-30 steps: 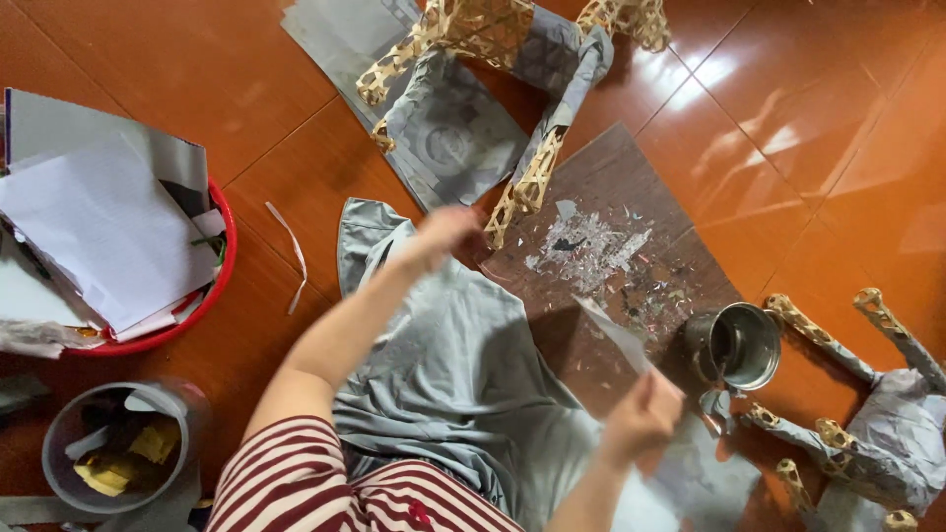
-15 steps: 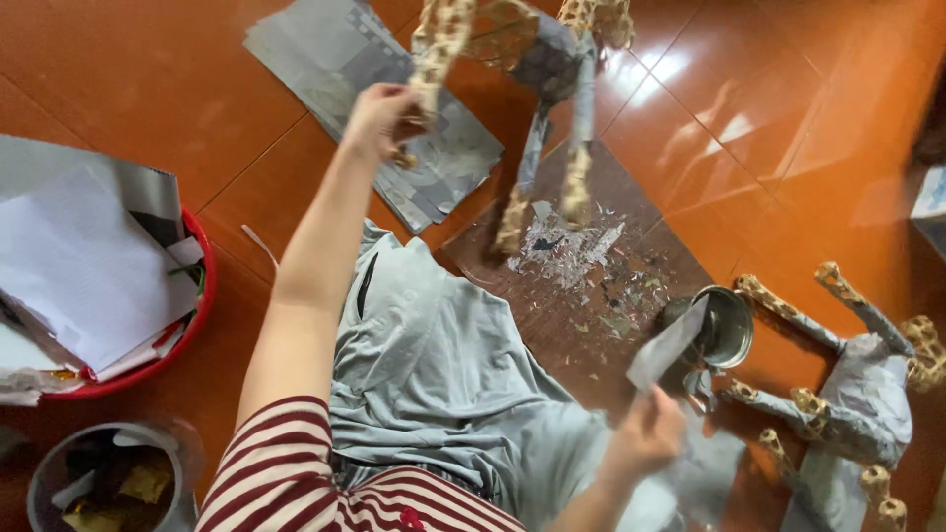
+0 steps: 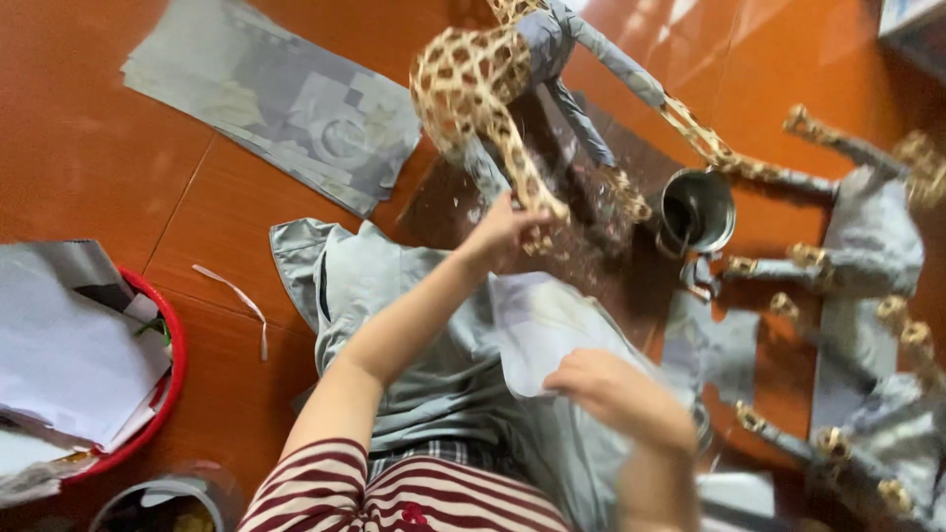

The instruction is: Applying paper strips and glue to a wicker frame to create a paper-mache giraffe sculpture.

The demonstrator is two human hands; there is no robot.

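Two hands: both are seen at the centre of the frame, above a grey cloth (image 3: 414, 374) spread over the lap.
Left hand (image 3: 503, 232): its fingers are closed around the lower leg of a spotted woven animal frame (image 3: 473, 84), which is held tilted at the upper centre.
Right hand (image 3: 616, 389): its fingers are pinched on the edge of a pale paper sheet (image 3: 537, 330), lying at lower centre over the cloth.
Metal cup (image 3: 698, 212): set on the floor just right of the frame, at centre right.
Second figure (image 3: 867, 256): grey-wrapped, lying at the right edge.
Grey sheets (image 3: 276, 99): laid flat at the upper left.
Red basin (image 3: 169, 379): at the left edge, filled with papers.
Floor (image 3: 89, 148): orange-brown tiles.
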